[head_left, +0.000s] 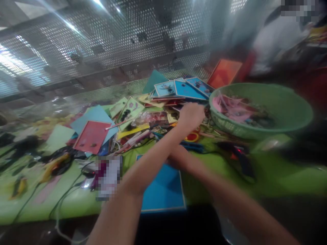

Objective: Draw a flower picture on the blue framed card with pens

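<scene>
My left hand (pixel 191 116) reaches over the pile, close to the left rim of the green basket (pixel 258 132); its fingers are blurred, and whether they hold anything cannot be made out. Crossing beneath my left forearm, my right hand (pixel 176 156) is mostly hidden, fingers included. Below the crossed arms a blue board with a pale border (pixel 165 190) lies at the table's front edge. Yellow-and-red scissors (pixel 192 136) lie just under my left hand. Blue framed cards (pixel 189 90) are stacked behind it.
Pink scraps (pixel 233 109) fill part of the basket. A dark tool with a red light (pixel 241 156) lies right, a yellow-handled tool (pixel 52 168) and cables left. A red card (pixel 92 136) rests among papers. Behind stands a perforated metal screen (pixel 127 44); a person (pixel 276 41) is at upper right.
</scene>
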`<state>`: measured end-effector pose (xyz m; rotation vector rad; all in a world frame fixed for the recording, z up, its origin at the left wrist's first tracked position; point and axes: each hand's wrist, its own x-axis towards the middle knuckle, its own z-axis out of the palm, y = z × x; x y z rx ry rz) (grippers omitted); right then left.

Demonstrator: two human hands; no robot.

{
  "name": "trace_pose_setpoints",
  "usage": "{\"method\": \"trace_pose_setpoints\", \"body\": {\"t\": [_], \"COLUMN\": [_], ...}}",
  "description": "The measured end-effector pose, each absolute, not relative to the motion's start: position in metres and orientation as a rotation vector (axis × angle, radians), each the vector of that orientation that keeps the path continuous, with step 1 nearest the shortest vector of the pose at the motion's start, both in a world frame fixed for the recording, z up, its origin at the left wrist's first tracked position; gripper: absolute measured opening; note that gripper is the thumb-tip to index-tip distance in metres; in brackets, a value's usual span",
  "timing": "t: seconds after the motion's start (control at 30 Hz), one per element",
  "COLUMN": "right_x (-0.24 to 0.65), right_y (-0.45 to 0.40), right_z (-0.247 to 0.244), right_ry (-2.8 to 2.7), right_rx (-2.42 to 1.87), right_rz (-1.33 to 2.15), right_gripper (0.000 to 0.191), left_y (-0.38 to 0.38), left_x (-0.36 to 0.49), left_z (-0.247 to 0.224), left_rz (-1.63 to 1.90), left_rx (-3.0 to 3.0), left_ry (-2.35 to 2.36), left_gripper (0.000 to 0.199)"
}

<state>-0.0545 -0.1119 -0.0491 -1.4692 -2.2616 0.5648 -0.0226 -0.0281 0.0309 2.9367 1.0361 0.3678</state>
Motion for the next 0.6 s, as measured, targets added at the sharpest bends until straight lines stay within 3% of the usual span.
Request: {"method": "trace_pose_setpoints", "body": {"t": [0.27,0.5,0.6], "right_x": [-0.023,0.002,0.012], "right_y": [-0.092,-0.071,-0.064], "right_z": [-0.060,-0.084,-0.091], "right_ry": [-2.187,-2.302,-2.273], "right_rx": [-1.785,-1.724,-1.737], "right_rz": [0.379,0.314,0.254], "right_gripper": [0.031,0.057,0.058], "left_y": [-0.006,-0.028,-0.044], "left_x": [-0.150,-0.258,-0.292], "left_z": [0.056,0.014,-0.017], "left_rz": [0.971,1.131,1.185], "left_rx": [2.422,1.952,1.754], "left_ry": [1.052,1.180,1.227], "left_gripper": [0.028,0.028,0.027]}}
